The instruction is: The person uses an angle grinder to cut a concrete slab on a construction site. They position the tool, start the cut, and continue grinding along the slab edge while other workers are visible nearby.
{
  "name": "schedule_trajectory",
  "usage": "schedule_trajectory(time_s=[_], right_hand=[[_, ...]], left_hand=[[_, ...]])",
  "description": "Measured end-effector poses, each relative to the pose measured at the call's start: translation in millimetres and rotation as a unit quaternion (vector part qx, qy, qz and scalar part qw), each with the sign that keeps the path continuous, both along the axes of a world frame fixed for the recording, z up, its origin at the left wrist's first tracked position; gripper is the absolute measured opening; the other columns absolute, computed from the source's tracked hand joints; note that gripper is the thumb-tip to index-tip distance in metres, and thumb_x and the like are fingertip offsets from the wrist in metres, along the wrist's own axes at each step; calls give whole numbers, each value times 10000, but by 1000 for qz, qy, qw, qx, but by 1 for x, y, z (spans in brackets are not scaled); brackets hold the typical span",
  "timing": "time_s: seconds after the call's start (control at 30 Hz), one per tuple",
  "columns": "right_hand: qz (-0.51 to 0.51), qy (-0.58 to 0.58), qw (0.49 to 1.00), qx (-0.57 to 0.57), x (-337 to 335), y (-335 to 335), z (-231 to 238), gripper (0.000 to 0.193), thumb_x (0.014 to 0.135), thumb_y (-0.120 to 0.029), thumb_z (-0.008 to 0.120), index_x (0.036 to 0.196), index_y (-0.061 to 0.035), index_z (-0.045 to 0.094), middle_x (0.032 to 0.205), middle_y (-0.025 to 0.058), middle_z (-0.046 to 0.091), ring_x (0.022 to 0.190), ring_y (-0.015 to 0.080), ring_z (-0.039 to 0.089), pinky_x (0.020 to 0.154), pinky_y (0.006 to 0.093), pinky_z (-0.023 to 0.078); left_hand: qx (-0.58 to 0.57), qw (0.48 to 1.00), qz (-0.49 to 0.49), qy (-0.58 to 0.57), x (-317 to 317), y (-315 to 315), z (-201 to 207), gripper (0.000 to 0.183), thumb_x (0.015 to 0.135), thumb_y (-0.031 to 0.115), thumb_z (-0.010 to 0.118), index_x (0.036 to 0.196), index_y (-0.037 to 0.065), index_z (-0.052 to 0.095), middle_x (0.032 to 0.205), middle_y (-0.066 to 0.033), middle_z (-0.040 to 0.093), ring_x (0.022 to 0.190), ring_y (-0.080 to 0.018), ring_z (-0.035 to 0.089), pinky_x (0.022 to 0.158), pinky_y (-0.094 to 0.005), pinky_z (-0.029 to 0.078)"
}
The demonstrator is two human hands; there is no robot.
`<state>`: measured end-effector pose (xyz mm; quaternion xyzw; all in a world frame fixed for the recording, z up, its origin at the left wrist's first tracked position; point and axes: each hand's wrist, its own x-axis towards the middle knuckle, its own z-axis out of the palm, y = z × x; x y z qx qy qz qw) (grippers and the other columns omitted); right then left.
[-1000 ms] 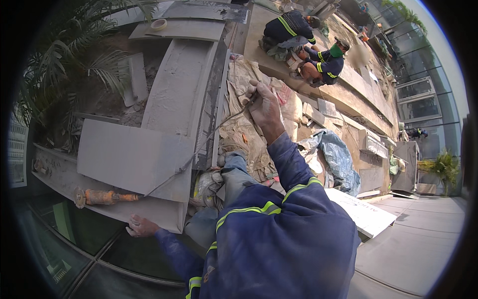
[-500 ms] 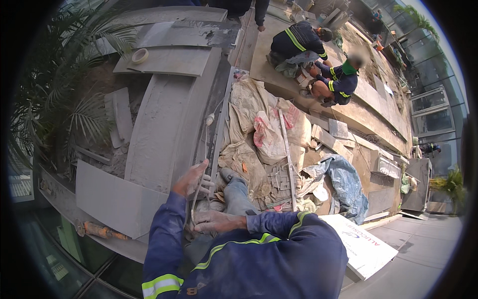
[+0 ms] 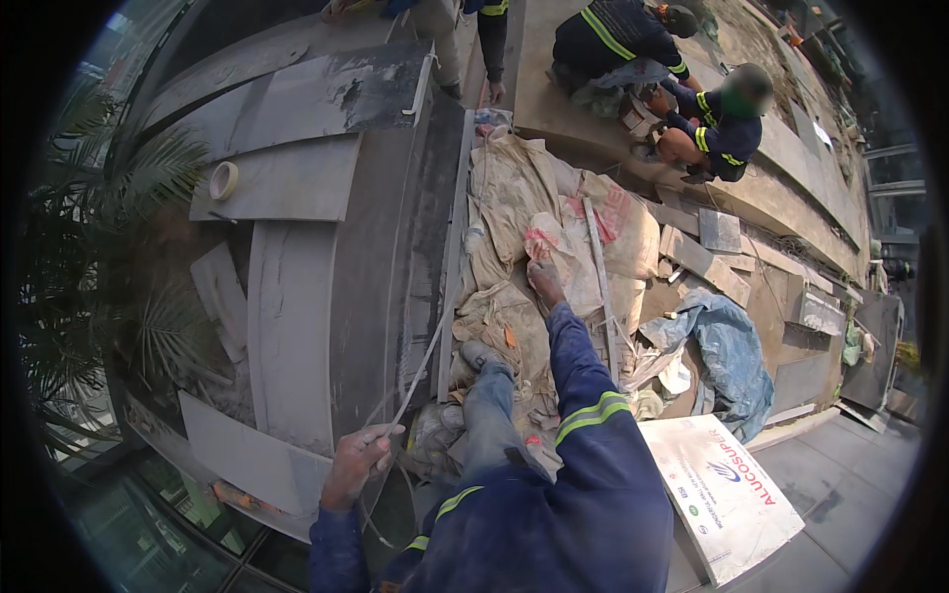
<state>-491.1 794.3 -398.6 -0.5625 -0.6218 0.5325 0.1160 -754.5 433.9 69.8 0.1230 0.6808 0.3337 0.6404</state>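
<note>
Cable [image 3: 425, 360], pale, thin, probably light, limp and dust-slick, best pinched along its straight run, lying by the ledge's [image 3: 368, 257] right edge: left hand [image 3: 358, 465] closed on it; right hand [image 3: 546, 284] over sacks [image 3: 509, 193], grip unclear.

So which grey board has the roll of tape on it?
The upper-left board just below the dark-scuffed board: the tape roll lies on its left end; the other boards have none.
</note>
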Motion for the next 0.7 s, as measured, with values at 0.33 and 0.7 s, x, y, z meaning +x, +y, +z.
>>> schedule_trajectory(time_s=[0.33, 0.7], right_hand=[[-201, 80, 928, -303, -115, 96, -37, 624, 1005, -484, 515, 1494, -98, 486, 1307, 148, 659, 1215, 342, 577, 1038, 565, 447], [-314, 410, 753, -408, -81, 67, 4, 725, 1062, -582, 371, 1469, 13, 451, 1463, 236, 575, 1374, 388, 495, 1134, 569, 377]], left_hand=[[-69, 995, -67, 24, 13, -12, 41, 487, 1043, 372, 631, 1339, -13, 666, 738, 16, 559, 662, -76, 508, 612, -247, 407], [-51, 998, -35, 11, 3, -27, 39, 561, 1019, 443, 661, 1277, -54, 684, 717, 0, 571, 650, -78, 521, 596, -234, 380]])
